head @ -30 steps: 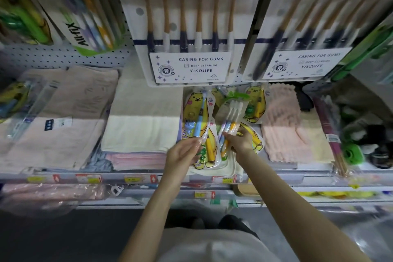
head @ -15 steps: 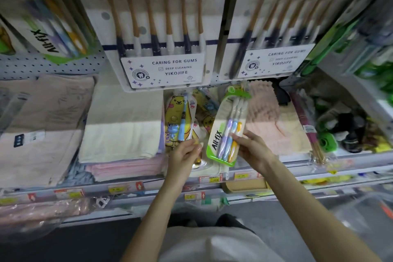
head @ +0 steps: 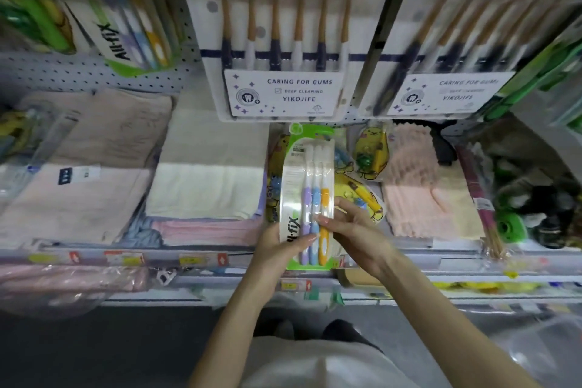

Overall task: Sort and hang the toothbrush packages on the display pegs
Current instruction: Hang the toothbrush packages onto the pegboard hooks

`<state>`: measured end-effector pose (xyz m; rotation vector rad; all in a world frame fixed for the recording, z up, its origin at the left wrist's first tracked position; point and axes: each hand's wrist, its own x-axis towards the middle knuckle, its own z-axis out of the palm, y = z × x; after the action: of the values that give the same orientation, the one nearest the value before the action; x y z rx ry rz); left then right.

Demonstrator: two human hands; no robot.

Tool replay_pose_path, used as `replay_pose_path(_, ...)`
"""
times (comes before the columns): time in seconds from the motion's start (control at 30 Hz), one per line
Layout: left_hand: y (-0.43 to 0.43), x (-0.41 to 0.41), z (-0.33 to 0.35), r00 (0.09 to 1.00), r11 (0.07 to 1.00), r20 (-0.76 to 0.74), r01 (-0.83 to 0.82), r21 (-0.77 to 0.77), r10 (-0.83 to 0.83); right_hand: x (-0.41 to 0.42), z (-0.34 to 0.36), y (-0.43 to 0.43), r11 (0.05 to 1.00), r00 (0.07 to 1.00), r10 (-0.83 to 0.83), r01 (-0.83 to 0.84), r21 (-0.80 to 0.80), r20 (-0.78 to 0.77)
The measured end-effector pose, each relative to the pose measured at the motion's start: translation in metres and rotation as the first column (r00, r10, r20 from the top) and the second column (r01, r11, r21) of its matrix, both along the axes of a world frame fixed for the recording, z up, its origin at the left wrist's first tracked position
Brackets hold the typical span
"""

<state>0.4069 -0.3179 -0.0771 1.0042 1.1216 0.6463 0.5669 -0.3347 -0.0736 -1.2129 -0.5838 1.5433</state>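
A green-edged All-fix toothbrush package with purple, blue and orange brushes stands upright above the shelf, held in both hands. My left hand grips its lower left edge, thumb across the front. My right hand holds its lower right side, fingertips on the front. Beneath it lies a heap of yellow cartoon toothbrush packages on the shelf. On the pegs above hang two large Yikojife packs and another All-fix package at the upper left.
Folded towels fill the shelf: beige at left, cream in the middle, pink at right. Green and black items crowd the far right. The shelf edge with price tags runs below. Pegboard backs the pegs.
The All-fix package was lifted off the heap and turned upright toward the middle. My left hand left the yellow packages and took hold of its lower left edge.
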Motion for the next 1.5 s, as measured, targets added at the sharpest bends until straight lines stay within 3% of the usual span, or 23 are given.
replay_pose_path(0.1,0.001,-0.020,0.014,0.998,0.997,0.002,-0.066,0.042,0.066,-0.007,0.002,0.011,1.000,1.000,0.023,-0.023,0.016,0.011)
replay_pose_path(0.33,0.010,-0.085,0.034,0.984,0.975,-0.011,-0.174,0.139,0.177,0.006,-0.016,0.044,0.984,0.985,-0.173,0.173,-0.040,0.000)
replay_pose_path(0.5,0.006,-0.111,0.026,0.957,0.953,0.012,-0.290,0.085,0.290,0.006,-0.037,0.066,0.962,0.967,-0.252,0.253,-0.097,0.023)
replay_pose_path(0.63,0.001,-0.117,0.020,0.945,0.943,0.019,-0.328,0.059,0.328,-0.002,-0.039,0.084,0.965,0.972,-0.200,0.217,-0.147,0.123)
replay_pose_path(0.87,-0.011,-0.117,0.016,0.943,0.943,0.012,-0.333,0.005,0.333,-0.022,-0.037,0.106,0.936,0.922,-0.288,0.327,-0.126,0.258)
replay_pose_path(1.03,-0.016,-0.117,0.018,0.948,0.948,0.022,-0.317,-0.007,0.317,-0.027,-0.043,0.110,0.947,0.887,-0.256,0.309,-0.084,0.383)
replay_pose_path(1.5,-0.029,-0.102,0.013,0.952,0.953,0.036,-0.303,-0.018,0.304,0.027,-0.057,0.060,0.916,0.895,-0.327,0.379,-0.132,0.303)
